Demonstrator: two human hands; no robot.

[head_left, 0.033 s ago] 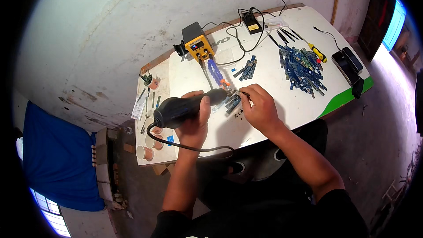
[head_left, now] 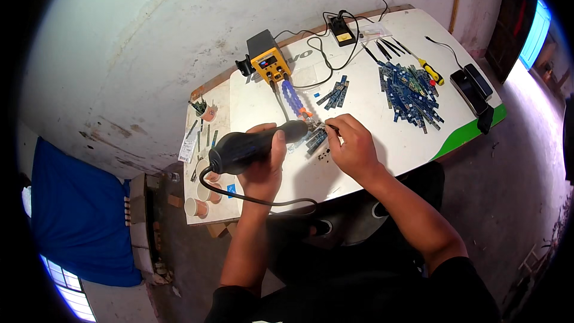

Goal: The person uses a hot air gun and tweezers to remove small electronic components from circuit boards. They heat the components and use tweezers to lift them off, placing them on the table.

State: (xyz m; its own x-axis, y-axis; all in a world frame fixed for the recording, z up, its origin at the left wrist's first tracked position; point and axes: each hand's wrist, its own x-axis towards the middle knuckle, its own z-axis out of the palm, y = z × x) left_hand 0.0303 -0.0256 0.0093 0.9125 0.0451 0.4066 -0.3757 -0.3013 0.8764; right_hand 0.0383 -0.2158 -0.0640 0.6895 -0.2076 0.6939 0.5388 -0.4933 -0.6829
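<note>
Left hand (head_left: 265,173): fingers wrapped around black heat gun (head_left: 244,149)
Right hand (head_left: 355,146): fingertips pinched on slim item (head_left: 323,125), kind unclear
Small circuit boards (head_left: 315,141): beneath, toward front edge of worktop (head_left: 368,98)
Change: none visible; work at same stage

Electronics workshop — soldering station (head_left: 270,60), circuit boards (head_left: 409,93).

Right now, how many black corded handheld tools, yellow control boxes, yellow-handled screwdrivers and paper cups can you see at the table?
Black corded handheld tool: 1
Yellow control box: 1
Yellow-handled screwdriver: 1
Paper cups: 4
Total: 7
</note>
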